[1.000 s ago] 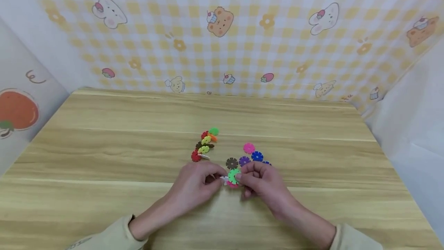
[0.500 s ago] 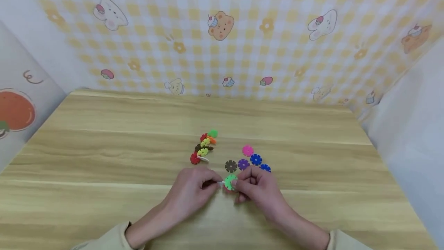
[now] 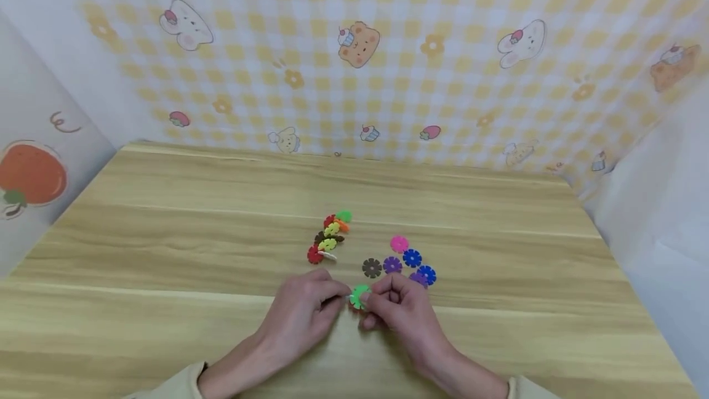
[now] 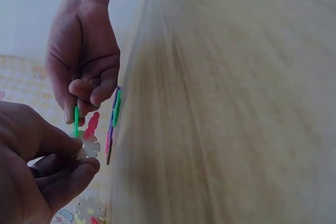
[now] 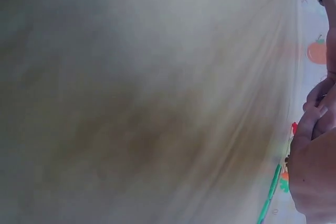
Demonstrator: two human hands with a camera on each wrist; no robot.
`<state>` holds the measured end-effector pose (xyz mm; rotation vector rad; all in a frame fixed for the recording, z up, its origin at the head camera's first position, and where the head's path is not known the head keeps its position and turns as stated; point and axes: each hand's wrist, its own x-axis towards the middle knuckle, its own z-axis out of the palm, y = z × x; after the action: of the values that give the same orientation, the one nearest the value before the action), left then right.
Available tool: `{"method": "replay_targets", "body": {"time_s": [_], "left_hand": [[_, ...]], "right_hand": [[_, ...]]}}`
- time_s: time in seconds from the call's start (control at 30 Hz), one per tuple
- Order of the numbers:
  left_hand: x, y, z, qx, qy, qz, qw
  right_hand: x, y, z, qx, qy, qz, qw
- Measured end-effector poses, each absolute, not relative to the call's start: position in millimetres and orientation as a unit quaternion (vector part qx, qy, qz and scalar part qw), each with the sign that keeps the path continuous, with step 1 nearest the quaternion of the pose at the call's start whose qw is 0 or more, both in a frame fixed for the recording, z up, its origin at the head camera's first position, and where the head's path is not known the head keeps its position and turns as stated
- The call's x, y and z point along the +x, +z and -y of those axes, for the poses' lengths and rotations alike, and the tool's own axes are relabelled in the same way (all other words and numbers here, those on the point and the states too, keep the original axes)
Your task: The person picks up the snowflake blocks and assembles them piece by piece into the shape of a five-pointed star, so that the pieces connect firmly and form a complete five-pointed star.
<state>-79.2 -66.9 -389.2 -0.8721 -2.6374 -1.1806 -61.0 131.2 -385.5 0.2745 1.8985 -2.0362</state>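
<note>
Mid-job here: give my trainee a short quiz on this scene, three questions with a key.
1. Which hand pinches the green disc?
2. True or false: the left hand holds nothing.
3. In the head view, which is leftmost in the disc cluster on the right: A) pink disc, B) brown disc, C) blue disc?

Key:
1. The right hand.
2. False; it pinches a white disc.
3. B.

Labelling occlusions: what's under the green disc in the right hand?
A pink disc: in the head view only its rim peeks out, the rest covered by the green disc. The left wrist view also shows a white disc, partly hidden by the left hand.
</note>
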Motion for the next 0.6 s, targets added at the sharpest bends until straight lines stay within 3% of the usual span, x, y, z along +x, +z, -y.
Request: {"method": "replay_targets", "body": {"time_s": [0.2, 0.6], "left_hand": [[-75.4, -383.5, 63.6, -0.330, -0.318, 0.882, 0.108], [-74.2, -388.0, 69.0, -0.288, -0.356, 0.887, 0.061]], "right_hand": [[-60.9, -382.3, -127.9, 0.092, -0.704, -0.683, 0.171], [-58.1, -381.5, -125.1, 0.097, -0.711, -0.670, 0.188]]}}
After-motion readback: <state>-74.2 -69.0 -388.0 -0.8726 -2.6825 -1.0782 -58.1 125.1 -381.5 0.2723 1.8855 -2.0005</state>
